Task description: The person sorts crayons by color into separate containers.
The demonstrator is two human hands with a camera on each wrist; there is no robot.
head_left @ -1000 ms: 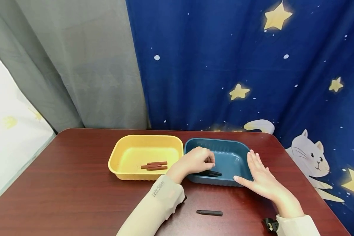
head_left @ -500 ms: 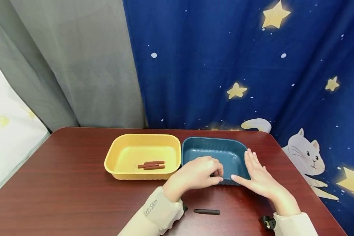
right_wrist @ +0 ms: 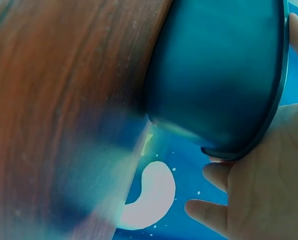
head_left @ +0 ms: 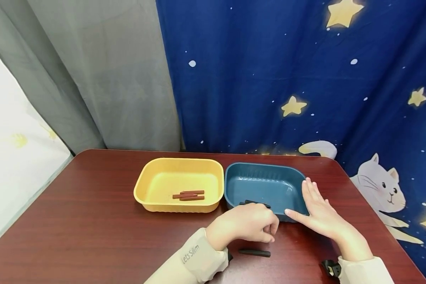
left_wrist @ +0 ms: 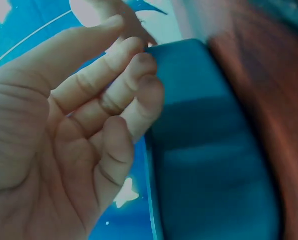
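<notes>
The left hand [head_left: 250,227] hovers with loosely curled fingers, holding nothing, just above a dark stick [head_left: 254,253] lying on the desk [head_left: 92,221] in front of the blue tray [head_left: 234,185]. The right hand [head_left: 321,215] lies flat, fingers straight, against the tray's right wall. More dark sticks [head_left: 255,203] lie inside it; brown sticks [head_left: 188,195] lie in the yellow tray [head_left: 145,185] beside.

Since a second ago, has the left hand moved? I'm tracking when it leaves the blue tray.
Yes. The left hand has pulled back toward the person, from inside the blue tray to the table in front of its near rim.
</notes>
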